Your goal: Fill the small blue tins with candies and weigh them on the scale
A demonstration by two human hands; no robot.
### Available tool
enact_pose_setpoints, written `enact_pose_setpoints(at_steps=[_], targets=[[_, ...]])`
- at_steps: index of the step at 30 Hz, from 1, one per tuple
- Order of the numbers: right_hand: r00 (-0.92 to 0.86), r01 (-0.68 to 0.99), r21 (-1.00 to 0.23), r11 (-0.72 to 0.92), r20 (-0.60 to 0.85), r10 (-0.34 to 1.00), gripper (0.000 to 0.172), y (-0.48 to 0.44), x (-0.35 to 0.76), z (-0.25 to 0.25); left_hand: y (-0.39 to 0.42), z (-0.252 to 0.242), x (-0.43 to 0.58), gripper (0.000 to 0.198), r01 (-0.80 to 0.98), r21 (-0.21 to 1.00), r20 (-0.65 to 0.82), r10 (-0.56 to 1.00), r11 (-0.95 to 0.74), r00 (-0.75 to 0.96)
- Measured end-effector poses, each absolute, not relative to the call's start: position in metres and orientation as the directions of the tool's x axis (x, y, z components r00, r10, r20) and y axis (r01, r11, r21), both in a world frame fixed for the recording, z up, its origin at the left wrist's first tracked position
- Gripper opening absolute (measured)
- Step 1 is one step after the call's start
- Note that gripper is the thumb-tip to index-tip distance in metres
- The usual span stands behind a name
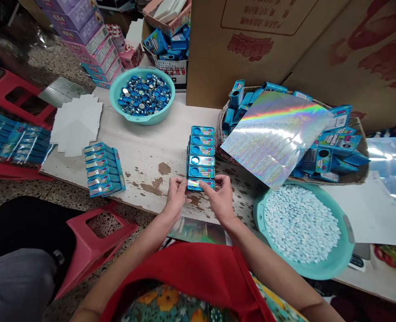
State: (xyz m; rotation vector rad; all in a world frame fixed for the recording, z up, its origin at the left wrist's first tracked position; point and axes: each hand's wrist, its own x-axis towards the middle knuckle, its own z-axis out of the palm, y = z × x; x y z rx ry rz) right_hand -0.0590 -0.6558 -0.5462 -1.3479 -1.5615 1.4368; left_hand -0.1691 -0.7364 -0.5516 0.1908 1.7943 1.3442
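A row of several small blue candy boxes [202, 150] with round openings stands on the table in front of me. My left hand [176, 195] grips the left end of the nearest blue candy box [200, 184], thumb and fingers closed on it. At its right end my right hand [222, 199] is closed too, with the thumb pressed on the top. Something shiny lies on that box's face near the right thumb; I cannot tell whether it is film or a cap. Another box further up the row also shines.
Left of the row are stacked blue boxes [104, 170], white card sheets [77, 123] and a bowl of caps [142, 117]. On the right, a carton [364, 172] of blue boxes lies under a holographic sheet [271, 134], beside a basin [347, 250] of pale candies. A red stool [90, 250] stands at left.
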Motion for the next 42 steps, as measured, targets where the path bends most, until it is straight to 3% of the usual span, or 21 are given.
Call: enact_pose_setpoints(at_steps=[4, 7, 9, 12, 15, 18, 21, 23, 25, 29, 34, 37, 42], targets=[[-0.317, 0.226, -0.971, -0.081, -0.152, 0.936, 0.036, -0.657, -0.053, -0.545, -0.739, -0.555, -0.181, 0.033, -0.14, 0.849, -0.465, 0.594, 0.509, -0.656], [-0.301, 0.22, -0.971, -0.089, -0.154, 0.941, 0.039, -0.659, -0.052, -0.541, -0.746, -0.55, -0.178, 0.045, 0.043, 0.914, -0.268, 0.678, 0.404, -0.684], [-0.282, 0.267, -0.96, -0.082, -0.159, 0.946, 0.044, -0.66, -0.054, -0.54, -0.756, -0.549, -0.168, 0.059, 0.178, 0.921, -0.184, 0.79, 0.347, -0.585], [-0.305, 0.297, -0.952, -0.068, -0.163, 0.938, 0.043, -0.655, -0.052, -0.54, -0.778, -0.555, -0.157, 0.076, 0.439, 0.797, -0.219, 0.876, 0.414, -0.429], [-0.363, 0.239, -0.966, -0.099, -0.184, 0.914, 0.037, -0.65, -0.032, -0.542, -0.798, -0.564, -0.157, 0.062, 0.588, 0.615, -0.273, 0.841, 0.526, -0.467], [-0.389, 0.306, -0.951, -0.049, -0.171, 0.905, 0.031, -0.654, 0.002, -0.547, -0.798, -0.57, -0.154, 0.05, 0.637, 0.641, -0.34, 0.903, 0.428, -0.264], [-0.49, 0.432, -0.893, 0.122, -0.119, 0.864, 0.023, -0.665, 0.033, -0.556, -0.777, -0.576, -0.141, 0.049, 0.64, 0.73, -0.369, 0.926, 0.239, 0.075], [-0.576, 0.485, -0.838, 0.248, -0.093, 0.812, 0.02, -0.672, 0.047, -0.566, -0.76, -0.583, -0.133, 0.035, 0.656, 0.724, -0.408, 0.9, 0.215, 0.155], [-0.649, 0.523, -0.764, 0.379, -0.069, 0.757, 0.021, -0.678, 0.055, -0.579, -0.746, -0.59, -0.128, 0.026, 0.677, 0.701, -0.437, 0.886, 0.227, 0.156], [-0.749, 0.583, -0.515, 0.629, -0.041, 0.661, 0.028, -0.685, 0.063, -0.606, -0.736, -0.604, -0.125, 0.033, 0.762, 0.606, -0.465, 0.879, 0.229, 0.105], [-0.774, 0.612, -0.267, 0.745, -0.009, 0.633, 0.031, -0.693, 0.068, -0.627, -0.73, -0.612, -0.121, 0.037, 0.817, 0.52, -0.497, 0.866, 0.251, 0.05], [-0.813, 0.556, -0.247, 0.794, 0.034, 0.581, 0.028, -0.694, 0.072, -0.628, -0.726, -0.616, -0.119, 0.037, 0.819, 0.504, -0.511, 0.859, 0.273, 0.029], [-0.825, 0.526, -0.336, 0.781, 0.022, 0.564, 0.016, -0.688, 0.074, -0.6, -0.721, -0.623, -0.117, 0.035, 0.81, 0.489, -0.535, 0.845, 0.325, -0.016]])
